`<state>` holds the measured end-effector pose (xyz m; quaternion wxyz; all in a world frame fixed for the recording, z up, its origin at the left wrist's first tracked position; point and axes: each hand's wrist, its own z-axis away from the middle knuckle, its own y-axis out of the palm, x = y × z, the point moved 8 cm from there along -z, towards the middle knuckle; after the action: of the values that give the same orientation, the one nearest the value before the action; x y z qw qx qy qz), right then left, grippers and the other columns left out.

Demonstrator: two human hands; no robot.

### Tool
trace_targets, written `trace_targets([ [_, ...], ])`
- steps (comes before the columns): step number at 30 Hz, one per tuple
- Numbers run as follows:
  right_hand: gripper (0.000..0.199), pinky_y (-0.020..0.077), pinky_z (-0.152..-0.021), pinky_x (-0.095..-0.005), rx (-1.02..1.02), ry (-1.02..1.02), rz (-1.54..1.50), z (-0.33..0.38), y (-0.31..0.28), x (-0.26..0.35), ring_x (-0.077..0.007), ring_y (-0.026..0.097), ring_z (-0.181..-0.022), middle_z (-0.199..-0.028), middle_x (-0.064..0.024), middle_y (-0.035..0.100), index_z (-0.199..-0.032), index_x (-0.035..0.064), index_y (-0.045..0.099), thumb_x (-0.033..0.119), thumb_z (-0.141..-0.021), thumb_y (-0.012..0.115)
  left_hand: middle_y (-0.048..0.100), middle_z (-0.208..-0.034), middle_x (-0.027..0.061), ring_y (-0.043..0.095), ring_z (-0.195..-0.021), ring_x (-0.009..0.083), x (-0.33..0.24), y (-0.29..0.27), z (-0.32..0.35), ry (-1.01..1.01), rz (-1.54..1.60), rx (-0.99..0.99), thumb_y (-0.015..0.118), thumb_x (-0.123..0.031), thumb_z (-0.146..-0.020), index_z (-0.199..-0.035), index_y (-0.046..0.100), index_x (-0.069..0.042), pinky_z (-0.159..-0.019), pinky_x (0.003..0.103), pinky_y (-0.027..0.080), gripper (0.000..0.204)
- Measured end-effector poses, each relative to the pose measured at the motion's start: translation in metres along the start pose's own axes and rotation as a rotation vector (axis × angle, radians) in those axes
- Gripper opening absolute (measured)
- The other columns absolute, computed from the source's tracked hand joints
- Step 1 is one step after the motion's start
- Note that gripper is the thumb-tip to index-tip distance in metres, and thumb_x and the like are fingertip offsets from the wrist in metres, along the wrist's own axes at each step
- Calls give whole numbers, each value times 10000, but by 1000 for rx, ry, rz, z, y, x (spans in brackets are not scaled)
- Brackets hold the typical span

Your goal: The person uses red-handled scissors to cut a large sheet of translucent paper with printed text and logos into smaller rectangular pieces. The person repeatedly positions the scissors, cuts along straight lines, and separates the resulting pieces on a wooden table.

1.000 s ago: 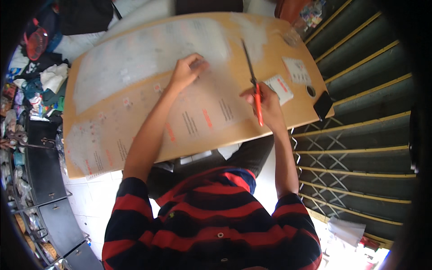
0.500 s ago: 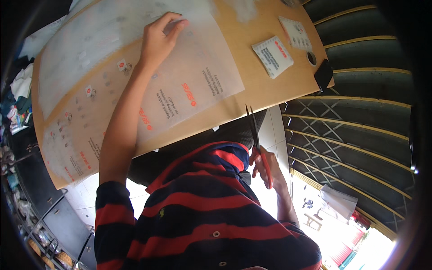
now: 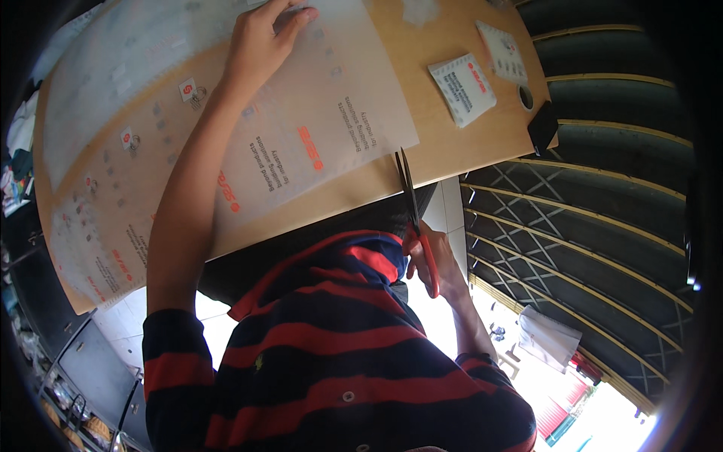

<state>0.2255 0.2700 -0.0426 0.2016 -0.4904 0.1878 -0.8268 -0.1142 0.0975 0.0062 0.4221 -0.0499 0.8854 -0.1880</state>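
Across the table lies a large translucent printed sheet (image 3: 331,98), with red and grey print. At its far part, my left hand (image 3: 260,45) has curled fingers and the thumb bent toward them, seemingly pinching the sheet; the upper picture edge cuts off some fingertips. My right hand (image 3: 433,260) is closed round the red handles of a pair of scissors (image 3: 410,200). Their dark blades point away from me and stand slightly apart. The tips are over the table's near edge, close to the sheet's near right corner.
More translucent sheets (image 3: 135,83) lie far left on the wooden table (image 3: 376,192). To the right are a stack of cut printed pieces (image 3: 463,90), a second stack (image 3: 501,51), a round hole and a black object (image 3: 542,126). A dark folding gate (image 3: 572,211) borders the right side.
The scissors have moved forward and left, closer to the sheet's near right corner. My left hand stays on the sheet, and the whole view has shifted a little.
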Motion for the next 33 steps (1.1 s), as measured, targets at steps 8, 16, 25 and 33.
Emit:
trace_targets([
  [8,602,481,-464,-366,14,-30,20,-19,-4,16,-282,612,-437,-458,-121,509,-814,-35,536,541,-981,495,676,-838,182,674,-775,244,1,4,0,-35,54,36,677,-113,-888,-948,617,10,-709,339,511,150],
  [16,578,472,-462,-374,30,50,-34,-26,-4,21,-296,615,-444,-441,-135,494,-790,-35,545,501,-999,482,687,-872,192,687,-813,294,-1,3,-1,-4,11,51,671,-129,-894,-951,619,17,-729,347,511,165],
  [25,500,433,-514,-473,-9,47,58,-29,-8,16,-459,574,-561,-529,-226,503,-784,-27,550,425,-996,523,688,-871,196,689,-806,291,0,5,-2,-37,34,71,668,-125,-893,-946,615,25,-729,349,511,167],
  [33,510,427,-513,-453,-9,83,56,-28,-9,18,-407,540,-508,-536,-193,508,-776,-28,573,435,-990,540,689,-866,194,686,-800,266,0,5,-2,-31,52,69,668,-114,-891,-946,617,28,-732,344,510,160],
])
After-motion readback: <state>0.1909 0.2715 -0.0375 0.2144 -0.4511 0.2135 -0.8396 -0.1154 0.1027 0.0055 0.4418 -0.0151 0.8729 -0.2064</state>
